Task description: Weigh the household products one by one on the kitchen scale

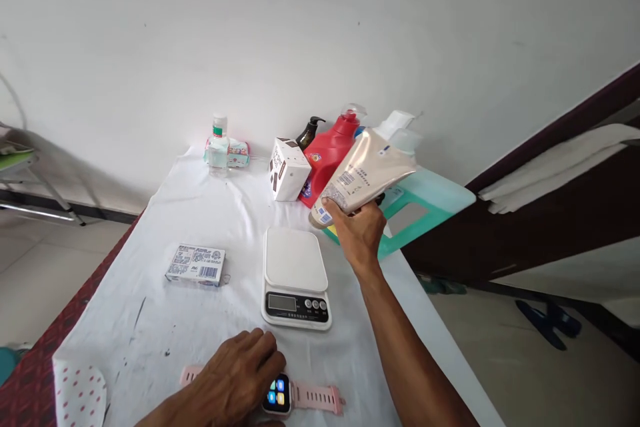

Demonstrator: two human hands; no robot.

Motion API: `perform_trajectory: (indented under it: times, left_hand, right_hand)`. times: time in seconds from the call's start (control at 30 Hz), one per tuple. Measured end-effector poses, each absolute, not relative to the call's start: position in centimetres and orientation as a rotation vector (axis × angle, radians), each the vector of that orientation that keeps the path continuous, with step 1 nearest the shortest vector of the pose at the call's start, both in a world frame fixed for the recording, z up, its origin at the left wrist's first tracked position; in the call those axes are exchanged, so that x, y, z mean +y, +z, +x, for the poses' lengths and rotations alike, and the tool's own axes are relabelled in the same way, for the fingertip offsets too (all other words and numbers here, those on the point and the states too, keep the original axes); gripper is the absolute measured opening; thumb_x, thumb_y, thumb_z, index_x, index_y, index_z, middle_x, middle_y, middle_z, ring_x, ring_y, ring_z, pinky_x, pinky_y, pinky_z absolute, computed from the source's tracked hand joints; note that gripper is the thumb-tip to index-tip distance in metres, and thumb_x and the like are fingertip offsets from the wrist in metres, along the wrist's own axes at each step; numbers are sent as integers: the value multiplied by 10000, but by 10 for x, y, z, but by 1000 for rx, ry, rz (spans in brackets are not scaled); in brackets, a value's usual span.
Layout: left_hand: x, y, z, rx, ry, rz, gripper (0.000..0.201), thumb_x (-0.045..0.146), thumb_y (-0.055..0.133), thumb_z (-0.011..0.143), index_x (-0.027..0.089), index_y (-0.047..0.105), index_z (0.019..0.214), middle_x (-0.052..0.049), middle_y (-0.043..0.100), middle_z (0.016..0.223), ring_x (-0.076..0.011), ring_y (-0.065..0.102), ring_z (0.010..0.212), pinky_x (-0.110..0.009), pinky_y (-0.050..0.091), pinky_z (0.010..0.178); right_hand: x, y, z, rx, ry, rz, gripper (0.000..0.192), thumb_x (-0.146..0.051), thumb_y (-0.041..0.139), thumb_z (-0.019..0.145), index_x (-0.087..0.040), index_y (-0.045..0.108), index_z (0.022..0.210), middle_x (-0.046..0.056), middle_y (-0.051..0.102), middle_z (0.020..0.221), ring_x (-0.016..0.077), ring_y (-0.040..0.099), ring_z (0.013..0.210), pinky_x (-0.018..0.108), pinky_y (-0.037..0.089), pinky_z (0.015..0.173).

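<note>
My right hand (363, 230) is closed around a beige squeeze tube (367, 173), lifted and tilted with its cap end down to the left, beyond the scale's right back corner. My left hand (240, 370) is low in front, fingers curled over a smartwatch (277, 395) with a pink strap (317, 397). Its fingers sit at the watch's left side, and the thumb is partly hidden. The lit screen shows colored icons. Between the hands and the wall lies a white digital kitchen scale (295, 260), its platform bare and its display dark.
A small printed box (196, 265) lies left of the scale. Behind stand a clear bottle (219, 147), a floral packet (239, 154), a white box (289, 170), a dark pump bottle (307, 133), a red jug (327, 153) and a green-handled container (435, 197). The wall rises behind the cloth-covered table (150, 320).
</note>
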State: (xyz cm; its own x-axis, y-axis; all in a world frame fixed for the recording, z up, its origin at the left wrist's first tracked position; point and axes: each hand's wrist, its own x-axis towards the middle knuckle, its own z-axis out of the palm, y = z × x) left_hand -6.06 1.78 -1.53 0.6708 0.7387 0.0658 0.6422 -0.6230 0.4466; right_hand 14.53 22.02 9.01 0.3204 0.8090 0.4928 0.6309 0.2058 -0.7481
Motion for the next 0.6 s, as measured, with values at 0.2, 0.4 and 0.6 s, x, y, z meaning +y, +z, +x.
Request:
perform_trajectory:
  times: [0.2,0.4,0.6]
  left_hand:
    - [20,-5,-63,1089,491,2642,163,279,668,982,205,523,977,-22,642,971,-186,554,770,-333,395,638]
    - [21,-17,-61,1113,672,2686,170,236,601,1009,208,477,896,-14,602,865,-161,517,692,-327,373,591]
    - [19,-4,-56,1152,643,2582,444,494,823,818,216,501,946,-21,630,921,-193,584,755,-339,474,632]
  right_hand:
    - [266,58,123,-1392,229,-1537,383,-482,737,678,-165,700,890,200,768,996,387,700,951,518,529,894]
    - [289,44,119,-1386,283,-1570,436,-491,736,662,-169,644,941,193,742,990,393,677,989,544,514,936]
    - [273,53,122,-1432,342,-1494,700,-449,804,692,-145,522,1256,216,663,1276,371,625,1201,538,499,1026]
